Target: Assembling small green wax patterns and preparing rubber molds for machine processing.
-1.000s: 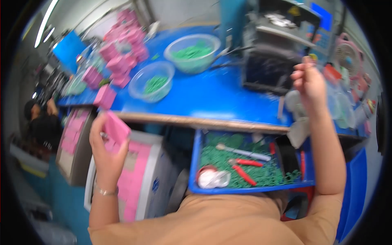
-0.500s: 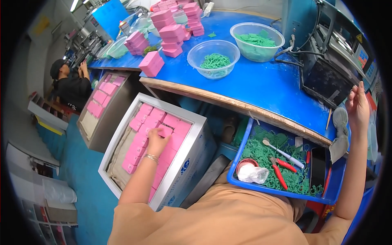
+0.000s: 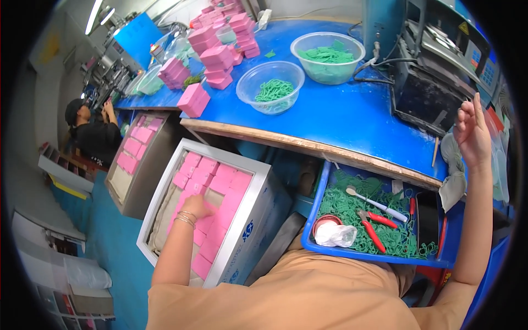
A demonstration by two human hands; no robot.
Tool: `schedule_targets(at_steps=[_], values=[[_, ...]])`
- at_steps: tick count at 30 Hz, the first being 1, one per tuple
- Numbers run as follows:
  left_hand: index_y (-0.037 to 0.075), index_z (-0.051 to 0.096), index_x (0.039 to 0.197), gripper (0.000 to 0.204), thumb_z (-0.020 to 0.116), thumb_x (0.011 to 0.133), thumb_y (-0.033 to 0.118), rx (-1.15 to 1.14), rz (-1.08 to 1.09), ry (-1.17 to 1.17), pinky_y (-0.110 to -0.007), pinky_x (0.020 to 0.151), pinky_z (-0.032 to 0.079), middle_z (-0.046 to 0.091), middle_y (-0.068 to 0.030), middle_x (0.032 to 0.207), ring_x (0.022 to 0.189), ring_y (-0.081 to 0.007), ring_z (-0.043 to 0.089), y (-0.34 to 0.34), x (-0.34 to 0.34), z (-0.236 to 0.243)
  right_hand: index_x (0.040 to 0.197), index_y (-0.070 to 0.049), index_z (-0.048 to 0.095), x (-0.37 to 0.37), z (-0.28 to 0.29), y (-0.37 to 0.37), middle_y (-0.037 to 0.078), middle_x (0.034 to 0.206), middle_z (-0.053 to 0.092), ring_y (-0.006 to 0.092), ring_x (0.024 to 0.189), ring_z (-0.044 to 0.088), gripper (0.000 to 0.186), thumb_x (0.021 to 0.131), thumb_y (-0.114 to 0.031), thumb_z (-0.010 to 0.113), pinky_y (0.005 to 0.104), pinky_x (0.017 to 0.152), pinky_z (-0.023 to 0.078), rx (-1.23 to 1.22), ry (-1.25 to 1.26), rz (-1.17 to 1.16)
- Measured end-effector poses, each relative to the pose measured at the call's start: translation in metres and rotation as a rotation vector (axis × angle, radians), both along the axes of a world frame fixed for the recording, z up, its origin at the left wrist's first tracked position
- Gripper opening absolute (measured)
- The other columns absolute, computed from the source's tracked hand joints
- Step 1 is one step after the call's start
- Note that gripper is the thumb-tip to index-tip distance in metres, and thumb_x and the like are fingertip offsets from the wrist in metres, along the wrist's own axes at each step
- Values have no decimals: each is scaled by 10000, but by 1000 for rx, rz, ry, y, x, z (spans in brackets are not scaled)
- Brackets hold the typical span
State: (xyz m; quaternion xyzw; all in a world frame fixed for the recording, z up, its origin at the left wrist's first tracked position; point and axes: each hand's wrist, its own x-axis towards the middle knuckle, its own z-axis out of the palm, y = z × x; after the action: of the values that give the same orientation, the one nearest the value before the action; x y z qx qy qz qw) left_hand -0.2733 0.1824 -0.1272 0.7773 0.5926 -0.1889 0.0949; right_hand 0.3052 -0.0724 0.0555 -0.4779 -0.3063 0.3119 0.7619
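Observation:
On my left, my left hand (image 3: 197, 208) reaches down into a white-rimmed box (image 3: 259, 190) filled with rows of pink blocks (image 3: 234, 190). Its fingers are bent down onto one pink block among the rows, and the fingertips are partly hidden. A bare beige patch shows beside that hand, between the blocks. My right hand (image 3: 472, 135) is raised at the far right, beside the dark machine (image 3: 426, 99). Its index finger is stretched up and the others are loosely bent, with nothing seen in them.
On the blue table (image 3: 330, 118) stand two clear bowls (image 3: 270, 88) of green pieces and stacks of pink blocks (image 3: 193, 100). A blue tray (image 3: 316, 212) holds green scraps, red-handled cutters (image 3: 374, 236), a brush (image 3: 379, 204) and a phone (image 3: 428, 220). Another person (image 3: 96, 132) works at far left.
My left hand has moved nearer to me within the box, and a beige patch now shows among the blocks. My right hand stays raised, its index finger now straighter. The view has shifted slightly.

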Motion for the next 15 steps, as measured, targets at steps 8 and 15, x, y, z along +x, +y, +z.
schedule_targets(at_steps=[8, 15], values=[[-43, 462, 1088, 735, 791, 553, 337, 81, 115, -65, -370, 802, 483, 594, -250, 972, 920, -363, 588, -17, 9, 18, 741, -76, 471, -65, 0, -33, 12, 534, 503, 52, 398, 473, 447, 930, -465, 360, 150, 375, 379, -66, -126, 60], [63, 476, 1041, 265, 577, 800, 20, -300, 399, -1477, -205, 453, 390, 542, -44, 809, 607, -77, 499, -95, 120, 89, 921, -43, 456, -127, -20, -43, 72, 794, 563, 126, 574, 598, 110, 869, -101, 534, 204, 475, 477, -314, -146, 307]])
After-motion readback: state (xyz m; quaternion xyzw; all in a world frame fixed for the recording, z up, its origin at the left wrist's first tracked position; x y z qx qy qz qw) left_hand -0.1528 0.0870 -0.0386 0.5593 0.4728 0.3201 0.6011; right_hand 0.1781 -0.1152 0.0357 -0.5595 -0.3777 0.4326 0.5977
